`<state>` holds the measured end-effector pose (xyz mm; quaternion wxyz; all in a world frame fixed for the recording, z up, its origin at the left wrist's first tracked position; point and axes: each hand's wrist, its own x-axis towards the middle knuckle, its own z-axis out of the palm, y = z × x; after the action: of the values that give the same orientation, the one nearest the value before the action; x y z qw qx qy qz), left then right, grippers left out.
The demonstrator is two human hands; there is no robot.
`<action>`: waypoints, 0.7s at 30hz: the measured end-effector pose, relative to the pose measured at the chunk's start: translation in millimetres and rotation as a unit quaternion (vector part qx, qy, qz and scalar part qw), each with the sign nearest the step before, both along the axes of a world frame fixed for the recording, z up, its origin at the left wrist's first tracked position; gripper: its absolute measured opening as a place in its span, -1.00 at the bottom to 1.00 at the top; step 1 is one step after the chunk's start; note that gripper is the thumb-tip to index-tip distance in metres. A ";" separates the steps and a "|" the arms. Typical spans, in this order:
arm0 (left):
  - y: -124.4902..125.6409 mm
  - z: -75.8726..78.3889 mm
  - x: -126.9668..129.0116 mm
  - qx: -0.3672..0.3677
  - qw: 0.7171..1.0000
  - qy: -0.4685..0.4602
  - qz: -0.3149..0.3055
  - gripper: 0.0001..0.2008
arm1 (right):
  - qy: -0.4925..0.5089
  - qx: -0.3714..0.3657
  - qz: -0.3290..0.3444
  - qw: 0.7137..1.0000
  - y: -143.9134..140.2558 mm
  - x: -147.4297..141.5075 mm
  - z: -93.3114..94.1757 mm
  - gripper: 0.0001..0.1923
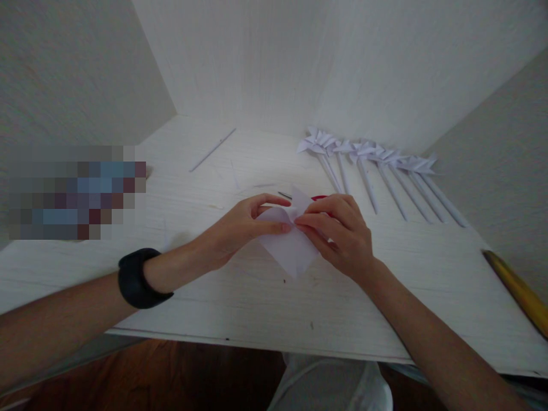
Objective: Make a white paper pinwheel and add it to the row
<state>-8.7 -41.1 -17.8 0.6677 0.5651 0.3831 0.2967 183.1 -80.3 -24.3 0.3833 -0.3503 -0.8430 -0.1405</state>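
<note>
Currently, a white paper sheet [295, 260] is held above the near-middle part of the white table [240, 308], between the two hands. The left hand [237, 228] grips the sheet at its left side: the thumb presses the curled flap near the centre, the index finger arches apart from it, and the remaining fingers are largely hidden. The right hand [349, 231] is pinched on the paper at the centre, thumb and fingertips together. The step in hand appears to be bringing flaps to the middle of the sheet. The next move likely calls for a steady centre pinch, without flattening the curl. A red item [320, 197] lies partly hidden behind the right hand. Paper pinwheels [362, 150] on sticks lie in a row toward the far right.
</note>
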 end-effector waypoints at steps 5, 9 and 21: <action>0.0 4.6 0.5 -0.028 0.999 -0.028 -0.003 -0.57 | -0.004 0.005 0.002 1.000 0.1 -0.3 1.0 -0.88; -1.2 6.2 0.5 -0.021 1.000 -0.018 0.000 -0.58 | -0.005 0.011 -0.006 1.000 0.1 -1.6 2.1 -0.87; -0.1 2.8 -0.4 -0.005 0.999 -0.051 0.011 -0.71 | -0.015 0.038 -0.003 0.999 -0.6 -3.6 3.5 -0.87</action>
<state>-9.1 -41.3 -15.0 0.6859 0.5420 0.3562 0.3300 179.5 -80.9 -20.7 0.3836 -0.3358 -0.8415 -0.1785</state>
